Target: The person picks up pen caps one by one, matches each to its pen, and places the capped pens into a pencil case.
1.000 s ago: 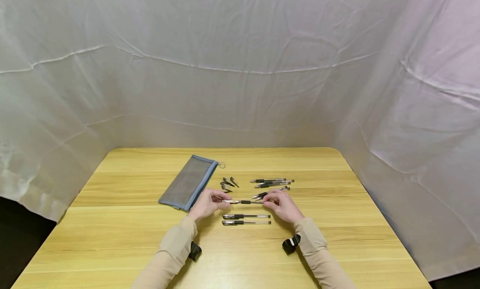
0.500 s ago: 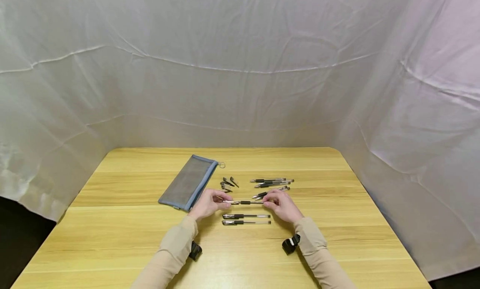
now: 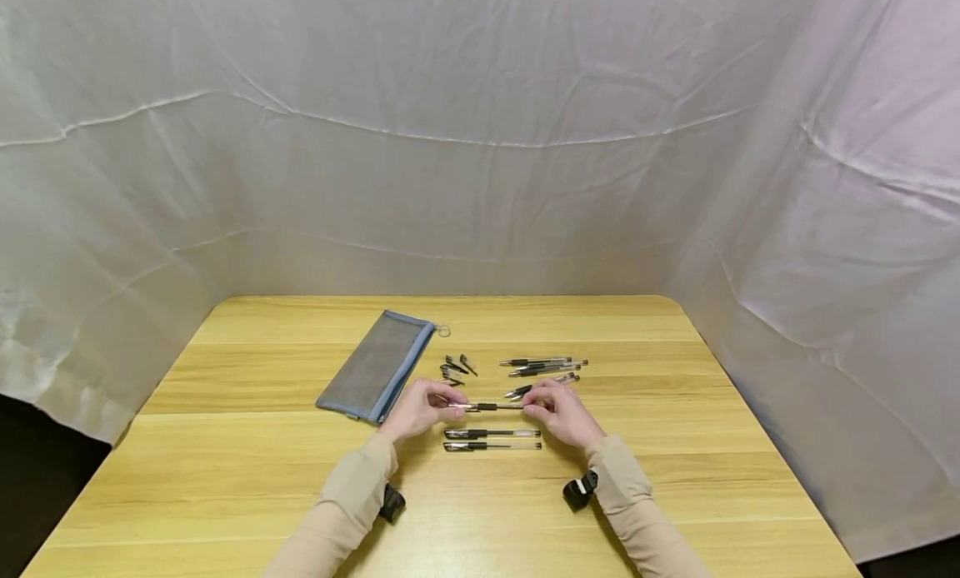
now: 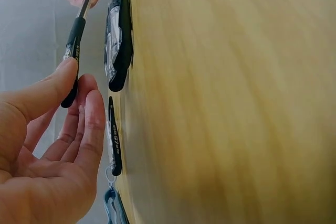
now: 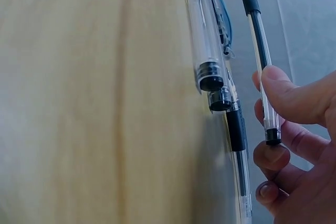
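Note:
A clear gel pen (image 3: 487, 406) with a black grip spans the gap between my hands, raised above the table. My left hand (image 3: 423, 409) pinches its black cap (image 4: 73, 80) between thumb and fingers, and the cap sits over the pen's tip end. At the other end, my right hand (image 3: 565, 413) holds the clear barrel (image 5: 266, 87), thumb on one side and fingers behind, near the black end plug. Closer to the person, two capped gel pens (image 3: 491, 433) lie parallel on the table.
Several loose pen caps (image 3: 455, 366) lie beyond my left hand. Uncapped pens (image 3: 542, 366) are grouped beyond my right hand. A grey mesh pouch (image 3: 375, 366) with blue edging lies at the left. Pale curtains (image 3: 480, 186) surround the wooden table (image 3: 480, 528).
My two hands have drawn slightly closer together. The pen's barrel has shifted a little to the left, toward the cap in my left hand. The other pens and the pouch stay put.

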Motion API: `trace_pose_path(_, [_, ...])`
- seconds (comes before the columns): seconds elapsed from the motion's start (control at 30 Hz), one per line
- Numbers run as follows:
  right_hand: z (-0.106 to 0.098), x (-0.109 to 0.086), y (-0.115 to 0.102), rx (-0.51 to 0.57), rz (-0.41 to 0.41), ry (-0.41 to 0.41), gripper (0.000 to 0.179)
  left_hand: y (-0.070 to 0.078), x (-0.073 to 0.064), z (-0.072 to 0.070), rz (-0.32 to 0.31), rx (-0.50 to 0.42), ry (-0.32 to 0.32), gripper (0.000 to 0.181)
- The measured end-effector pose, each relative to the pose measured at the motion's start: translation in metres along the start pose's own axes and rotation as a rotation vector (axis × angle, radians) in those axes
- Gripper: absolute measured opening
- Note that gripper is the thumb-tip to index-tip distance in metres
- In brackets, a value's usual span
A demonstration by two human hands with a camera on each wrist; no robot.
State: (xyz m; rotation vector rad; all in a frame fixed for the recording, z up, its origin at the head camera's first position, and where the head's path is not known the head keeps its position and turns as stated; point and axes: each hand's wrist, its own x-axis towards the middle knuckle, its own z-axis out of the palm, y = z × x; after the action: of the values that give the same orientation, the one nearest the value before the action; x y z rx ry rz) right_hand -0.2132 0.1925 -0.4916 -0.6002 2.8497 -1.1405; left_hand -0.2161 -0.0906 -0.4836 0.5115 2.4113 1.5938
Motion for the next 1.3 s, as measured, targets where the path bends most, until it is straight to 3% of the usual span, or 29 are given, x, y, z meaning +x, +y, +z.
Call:
trace_pose_path(0.57, [0.0008, -0.0023, -0.0002, 0.038, -0.056, 0.006, 0.012, -0.0007, 0.0001, 0.0010, 0.036, 0.028, -0.024, 0.019])
trace_pose_path(1.07, [0.0006, -0.0043, -0.0038, 0.125, -0.116, 0.055, 0.014, 0.0025, -0.0036, -0.0008, 0.069, -0.015, -0.008, 0.018])
trace_pose_path(1.3, [0.0018, -0.0025, -0.0016, 0.131, -0.184, 0.075, 0.012, 0.0051, -0.0065, -0.0026, 0.102, 0.028, -0.072, 0.021])
